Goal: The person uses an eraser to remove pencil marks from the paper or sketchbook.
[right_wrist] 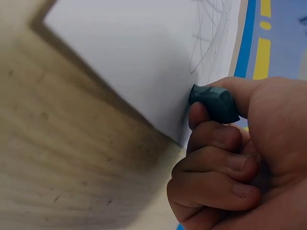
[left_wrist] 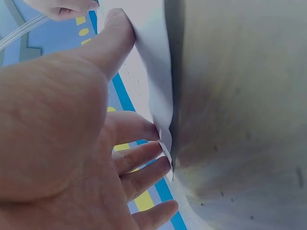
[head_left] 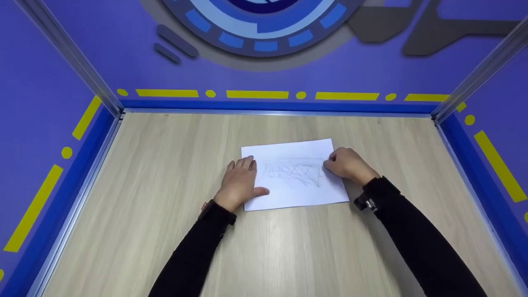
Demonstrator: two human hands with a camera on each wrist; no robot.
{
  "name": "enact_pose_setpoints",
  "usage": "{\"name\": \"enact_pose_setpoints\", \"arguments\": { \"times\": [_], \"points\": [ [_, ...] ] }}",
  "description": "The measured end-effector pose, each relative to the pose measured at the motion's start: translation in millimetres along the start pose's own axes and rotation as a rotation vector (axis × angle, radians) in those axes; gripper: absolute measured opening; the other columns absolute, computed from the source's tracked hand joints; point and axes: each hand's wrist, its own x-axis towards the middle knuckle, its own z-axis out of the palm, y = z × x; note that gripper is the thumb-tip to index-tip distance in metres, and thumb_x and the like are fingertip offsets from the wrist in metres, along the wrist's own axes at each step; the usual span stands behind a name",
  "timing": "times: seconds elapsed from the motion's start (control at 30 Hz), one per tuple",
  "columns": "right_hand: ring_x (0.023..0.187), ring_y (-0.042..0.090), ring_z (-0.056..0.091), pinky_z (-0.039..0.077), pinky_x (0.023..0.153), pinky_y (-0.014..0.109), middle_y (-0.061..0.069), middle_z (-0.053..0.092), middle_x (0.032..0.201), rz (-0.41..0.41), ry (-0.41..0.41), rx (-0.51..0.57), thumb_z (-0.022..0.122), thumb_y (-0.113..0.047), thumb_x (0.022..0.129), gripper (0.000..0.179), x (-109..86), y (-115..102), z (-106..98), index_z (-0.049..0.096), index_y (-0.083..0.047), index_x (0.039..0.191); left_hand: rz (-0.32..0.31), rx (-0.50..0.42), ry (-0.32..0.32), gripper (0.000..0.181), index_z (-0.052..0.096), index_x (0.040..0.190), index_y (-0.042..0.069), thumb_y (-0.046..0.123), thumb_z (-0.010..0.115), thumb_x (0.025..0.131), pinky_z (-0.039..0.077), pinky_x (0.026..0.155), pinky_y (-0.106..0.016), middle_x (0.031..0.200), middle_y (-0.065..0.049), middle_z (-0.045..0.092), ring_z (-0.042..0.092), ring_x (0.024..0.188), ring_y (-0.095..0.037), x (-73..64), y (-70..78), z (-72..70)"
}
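Observation:
A white sheet of paper lies on the table, with grey pencil scribbles across its middle. My left hand rests on the sheet's left side, fingers spread and the thumb pointing inward. In the left wrist view the paper's near edge bows up slightly between thumb and fingers. At the right side of the sheet my right hand pinches a small dark green eraser between thumb and index finger. Its other fingers curl into the palm. The eraser's end is right at the paper beside the scribbles.
The wooden table is bounded by blue-purple panels with yellow dashes at the back and both sides. Metal rails run along the table's edges. A dark strap circles the right wrist.

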Motion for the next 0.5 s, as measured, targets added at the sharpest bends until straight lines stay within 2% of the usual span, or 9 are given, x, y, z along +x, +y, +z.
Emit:
{"name": "enact_pose_setpoints", "arguments": {
  "times": [0.17,0.37,0.5],
  "points": [
    [0.059,0.021,0.05,0.037,0.049,0.03,0.003,0.051,0.064,-0.004,0.016,-0.064,0.057,-0.031,0.092,0.032,-3.6,-8,2,0.062,-0.01,0.069,0.003,-0.014,-0.018,0.103,0.037,0.151,-0.002,0.067,0.068,0.08,0.023,0.122,-0.056,0.16,-0.016,0.032,0.029,0.149,-0.034,-0.8,-1.3,3.7],
    [0.051,0.02,0.061,0.054,0.05,0.039,0.007,0.065,0.062,0.02,-0.051,0.094,0.055,-0.035,0.098,0.037,-3.9,-28,1,0.065,-0.003,0.084,0.0,0.0,-0.018,0.104,0.037,0.151,-0.001,0.069,0.067,0.08,0.023,0.122,-0.056,0.16,-0.016,0.032,0.029,0.149,-0.034,1.0,-0.3,1.9],
    [0.051,0.019,0.06,0.054,0.051,0.038,0.005,0.062,0.061,-0.024,-0.036,0.107,0.058,-0.037,0.097,0.035,1.0,-47,7,0.065,-0.006,0.084,-0.005,0.01,-0.031,0.105,0.035,0.152,0.0,0.07,0.065,0.08,0.021,0.123,-0.056,0.162,-0.015,0.03,0.028,0.15,-0.033,3.3,-0.5,0.9]
  ]
}}
